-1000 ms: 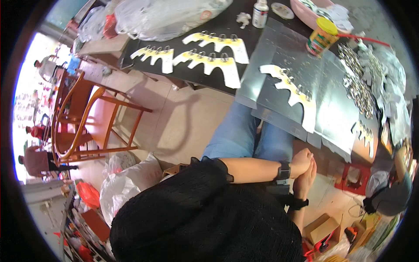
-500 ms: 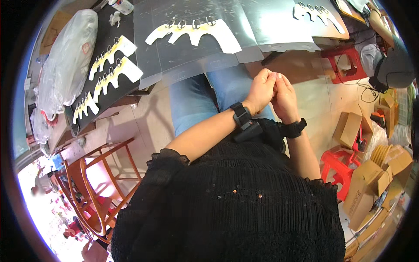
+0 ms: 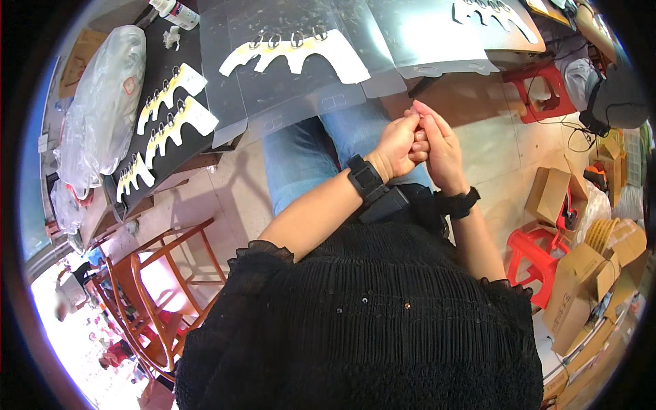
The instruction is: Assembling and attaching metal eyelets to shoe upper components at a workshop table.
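Observation:
My left hand and my right hand meet above my lap, just off the table's near edge. The left fingers are curled in and their tips press against the right hand. Thumb and fingers of the right hand close together around the same spot; anything pinched there is hidden. On the table before me lies a white and yellow arched card strip with several dark rings standing along its upper edge. Neither hand touches it. Similar strips lie at the left, among them one strip, and another strip lies at the far right.
Clear plastic sheeting covers the black table and overhangs its near edge. A large plastic bag and a white bottle are at left. A wooden chair, red stools and cardboard boxes stand around me. Another person's arm shows far right.
My left hand has shifted slightly left and its fingers are curled more. The right fingertips point further up and left. The view has shifted a little; the strips lie as before.

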`<state>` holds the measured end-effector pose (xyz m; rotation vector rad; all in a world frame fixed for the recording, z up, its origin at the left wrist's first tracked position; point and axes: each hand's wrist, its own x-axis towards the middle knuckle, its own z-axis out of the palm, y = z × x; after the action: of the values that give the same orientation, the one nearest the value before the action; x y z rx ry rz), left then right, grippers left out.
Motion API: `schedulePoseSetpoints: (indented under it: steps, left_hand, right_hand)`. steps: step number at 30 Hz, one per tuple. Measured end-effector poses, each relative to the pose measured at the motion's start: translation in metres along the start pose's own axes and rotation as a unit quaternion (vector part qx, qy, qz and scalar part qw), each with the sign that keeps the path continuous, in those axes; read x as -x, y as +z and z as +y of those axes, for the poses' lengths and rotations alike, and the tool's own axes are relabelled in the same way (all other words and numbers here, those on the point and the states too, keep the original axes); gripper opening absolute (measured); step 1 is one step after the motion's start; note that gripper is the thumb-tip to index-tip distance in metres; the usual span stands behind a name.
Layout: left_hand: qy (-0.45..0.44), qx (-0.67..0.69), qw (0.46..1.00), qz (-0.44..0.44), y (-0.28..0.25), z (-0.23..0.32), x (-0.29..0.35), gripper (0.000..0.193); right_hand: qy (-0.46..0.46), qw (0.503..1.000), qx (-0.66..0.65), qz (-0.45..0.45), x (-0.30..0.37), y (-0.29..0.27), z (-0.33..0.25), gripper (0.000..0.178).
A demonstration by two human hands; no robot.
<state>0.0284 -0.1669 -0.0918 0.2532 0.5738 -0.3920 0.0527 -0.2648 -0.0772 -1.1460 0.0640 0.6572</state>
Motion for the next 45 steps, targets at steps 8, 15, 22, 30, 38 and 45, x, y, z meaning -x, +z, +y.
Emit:
schedulePoseSetpoints:
  steps: [8, 15, 22, 30, 38, 45]
  left_hand:
    - [0.136, -0.081, 0.987, -0.013, 0.007, -0.009, 0.002, 0.04]
    - [0.111, -0.065, 0.992, -0.013, 0.001, -0.003, 0.005, 0.05]
    - [0.158, -0.143, 0.976, -0.048, 0.009, -0.008, 0.011, 0.036]
    - [0.244, -0.202, 0.948, -0.007, 0.011, -0.016, 0.005, 0.026]
    - [0.027, -0.031, 0.999, -0.025, 0.009, 0.01, 0.018, 0.034]
    - [-0.02, 0.023, 0.998, -0.057, 0.013, 0.02, 0.022, 0.032]
  right_hand:
    - [0.022, 0.999, 0.028, 0.004, -0.002, -0.001, -0.002, 0.031]
    - [-0.039, 0.991, 0.129, -0.015, 0.01, 0.004, -0.002, 0.035]
    - [-0.05, 0.994, 0.099, -0.001, 0.008, 0.006, -0.003, 0.032]
    - [-0.024, 0.996, 0.06, 0.056, 0.007, 0.008, 0.0, 0.028]
    - [-0.016, 0.999, 0.003, -0.041, 0.015, 0.01, -0.007, 0.035]
    - [-0.083, 0.993, 0.041, -0.076, 0.015, 0.005, -0.006, 0.035]
